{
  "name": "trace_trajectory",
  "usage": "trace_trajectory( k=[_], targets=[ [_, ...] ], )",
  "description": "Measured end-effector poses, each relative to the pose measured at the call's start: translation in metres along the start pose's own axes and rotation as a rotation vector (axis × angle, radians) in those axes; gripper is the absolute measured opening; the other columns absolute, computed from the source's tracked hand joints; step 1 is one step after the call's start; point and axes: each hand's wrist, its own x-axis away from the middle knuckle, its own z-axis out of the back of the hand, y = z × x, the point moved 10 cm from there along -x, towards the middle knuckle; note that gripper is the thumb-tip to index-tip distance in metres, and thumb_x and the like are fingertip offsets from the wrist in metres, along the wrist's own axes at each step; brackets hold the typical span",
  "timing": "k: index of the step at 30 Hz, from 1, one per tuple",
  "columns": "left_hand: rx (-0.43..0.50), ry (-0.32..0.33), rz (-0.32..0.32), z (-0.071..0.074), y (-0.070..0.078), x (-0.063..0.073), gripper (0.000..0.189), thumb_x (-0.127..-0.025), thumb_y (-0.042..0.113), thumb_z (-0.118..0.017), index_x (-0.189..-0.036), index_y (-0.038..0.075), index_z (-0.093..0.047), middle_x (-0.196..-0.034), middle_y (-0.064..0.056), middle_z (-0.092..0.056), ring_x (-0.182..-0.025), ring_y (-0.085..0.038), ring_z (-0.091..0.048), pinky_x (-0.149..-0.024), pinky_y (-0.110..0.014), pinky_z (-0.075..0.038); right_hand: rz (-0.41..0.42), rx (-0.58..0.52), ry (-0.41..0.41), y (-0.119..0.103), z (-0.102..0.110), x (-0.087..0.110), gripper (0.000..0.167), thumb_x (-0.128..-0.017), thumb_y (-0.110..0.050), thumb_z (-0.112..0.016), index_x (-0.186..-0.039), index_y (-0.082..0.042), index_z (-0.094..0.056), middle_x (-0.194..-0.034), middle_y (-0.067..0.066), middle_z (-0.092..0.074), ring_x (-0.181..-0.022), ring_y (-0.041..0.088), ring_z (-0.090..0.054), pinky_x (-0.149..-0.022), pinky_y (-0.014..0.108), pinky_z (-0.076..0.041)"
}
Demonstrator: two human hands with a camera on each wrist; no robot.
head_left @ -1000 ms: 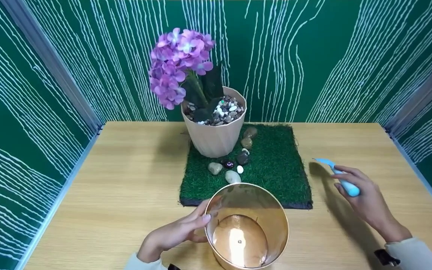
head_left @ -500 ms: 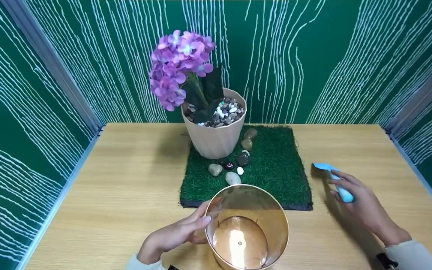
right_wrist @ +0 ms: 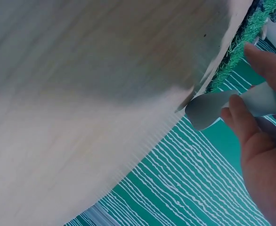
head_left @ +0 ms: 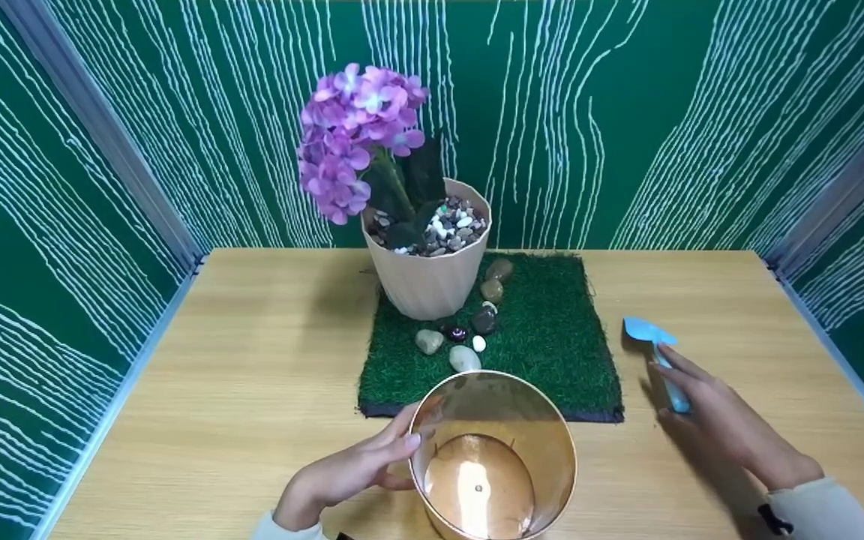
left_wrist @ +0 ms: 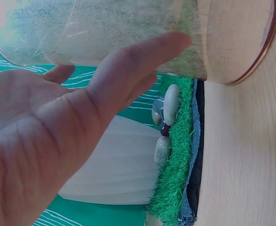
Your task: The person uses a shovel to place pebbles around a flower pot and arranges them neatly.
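Note:
An amber see-through plastic pot point(head_left: 544, 450) stands at the near middle of the table in the head view, its open top tipped up at me. My left hand point(head_left: 353, 469) holds it from the left side, thumb at the rim; the left wrist view shows fingers point(left_wrist: 142, 56) along its clear wall. To the right, my right hand point(head_left: 728, 424) grips a small light-blue trowel point(head_left: 646, 330) by its handle, low over the wood. Its blade points away and to the left. In the right wrist view the trowel point(right_wrist: 208, 110) sits between thumb and fingers.
A green turf mat point(head_left: 552, 330) lies mid-table, bearing several loose stones point(head_left: 466, 358). On its back left stands a pale ribbed pot point(head_left: 424, 289) of pebbles with purple flowers point(head_left: 361, 135). Green walls with white lines point(head_left: 552, 112) enclose the wooden table point(head_left: 252, 360).
My right hand has turned the trowel, so its blade now shows its broad face, and has lowered it slightly toward the table. My left hand and the amber pot stay in place.

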Motion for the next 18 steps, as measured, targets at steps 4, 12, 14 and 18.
trace_trajectory(
  k=[4,12,14,18],
  targets=[
    [0.003,0.001,0.004,0.000,0.000,0.001,0.088,-0.122,0.057,-0.034,-0.181,0.013,0.014,-0.191,-0.024,0.000,-0.175,-0.053,-0.011,-0.122,-0.070,-0.051,0.056,0.071,-0.010,-0.005,-0.004,0.000,0.066,-0.089,0.018,-0.084,-0.151,0.016,-0.061,-0.172,0.046,-0.035,-0.150,0.070,-0.045,-0.110,0.071,-0.052],
    [-0.003,0.009,0.008,0.001,-0.001,0.001,0.089,-0.121,0.059,-0.036,-0.182,0.013,0.012,-0.191,-0.023,0.000,-0.176,-0.052,-0.010,-0.122,-0.069,-0.052,0.009,0.058,-0.112,0.000,-0.015,0.001,0.070,-0.089,0.026,-0.075,-0.156,0.017,-0.055,-0.177,0.046,-0.023,-0.154,0.073,-0.035,-0.112,0.072,-0.048],
    [-0.004,0.010,0.006,0.001,-0.001,0.001,0.090,-0.121,0.059,-0.036,-0.182,0.013,0.012,-0.191,-0.024,-0.001,-0.176,-0.052,-0.011,-0.122,-0.069,-0.052,-0.010,0.053,-0.130,0.001,-0.017,0.000,0.072,-0.088,0.025,-0.076,-0.156,0.017,-0.055,-0.177,0.046,-0.022,-0.154,0.074,-0.034,-0.111,0.073,-0.049],
    [0.003,0.012,0.003,0.001,-0.001,0.001,0.089,-0.122,0.056,-0.037,-0.181,0.010,0.011,-0.190,-0.026,-0.005,-0.175,-0.053,-0.013,-0.123,-0.068,-0.052,-0.015,0.073,-0.139,0.002,-0.020,-0.002,0.074,-0.083,0.024,-0.082,-0.153,0.018,-0.057,-0.176,0.047,-0.024,-0.153,0.073,-0.038,-0.109,0.071,-0.053]
  ],
)
